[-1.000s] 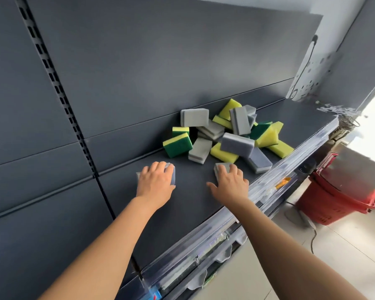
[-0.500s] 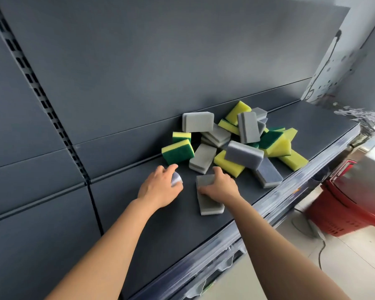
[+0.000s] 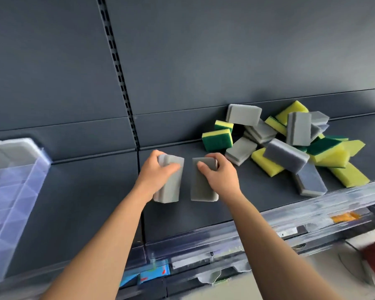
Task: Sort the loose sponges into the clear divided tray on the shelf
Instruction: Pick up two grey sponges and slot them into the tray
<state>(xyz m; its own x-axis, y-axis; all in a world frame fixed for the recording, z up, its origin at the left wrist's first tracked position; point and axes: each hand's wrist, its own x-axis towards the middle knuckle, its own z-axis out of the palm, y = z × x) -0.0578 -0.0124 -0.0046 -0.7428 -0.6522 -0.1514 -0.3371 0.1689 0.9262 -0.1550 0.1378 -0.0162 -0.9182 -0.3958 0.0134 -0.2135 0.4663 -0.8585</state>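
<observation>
Our left hand curls round one grey sponge, our right hand round a second grey sponge, side by side over the dark shelf. We judge them light and squashy, best pinched across the narrow sides. Our clear divided tray waits far left, the loose pile right

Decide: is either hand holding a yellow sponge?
No: the left hand grips the left grey sponge, the right hand the right grey sponge.
</observation>
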